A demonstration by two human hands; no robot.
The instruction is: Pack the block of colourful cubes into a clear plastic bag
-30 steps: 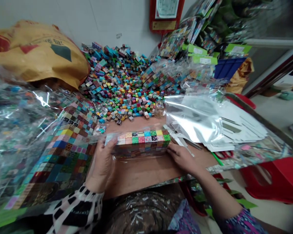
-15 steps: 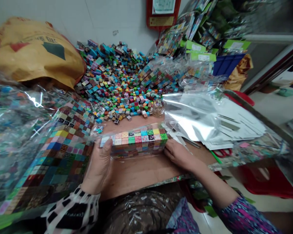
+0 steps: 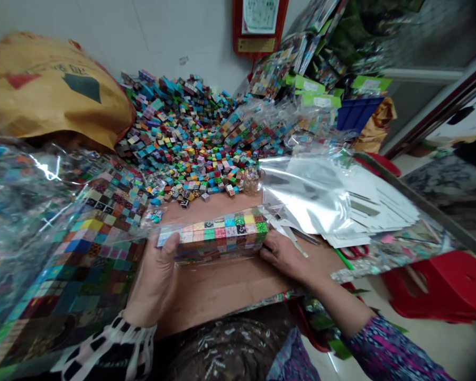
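A long pack of small picture-printed cubes [image 3: 222,235] in clear film lies low over the brown board, tilted slightly up to the right. My left hand [image 3: 162,270] is wrapped round its left end, thumb on top and the other fingers mostly hidden. At the right end, my right hand [image 3: 280,254] has its fingers curled closed against the pack's lower corner; the fingertips are partly hidden. Clear film stretches out to the left past my left thumb. White paper strips [image 3: 287,230] and a grey metal tool [image 3: 307,236] lie just beyond my right hand.
Loose cubes [image 3: 198,143] are heaped against the wall. Large wrapped cube blocks [image 3: 99,238] stand at left, below a yellow sack [image 3: 51,95]. Clear film sheets [image 3: 297,196], white cards [image 3: 381,203] and red-handled scissors [image 3: 357,253] lie right. A red stool [image 3: 452,286] stands beyond the table.
The whole view has shifted, so the scene sits a little further left and more of the red stool shows. Both hands keep their places on the pack.
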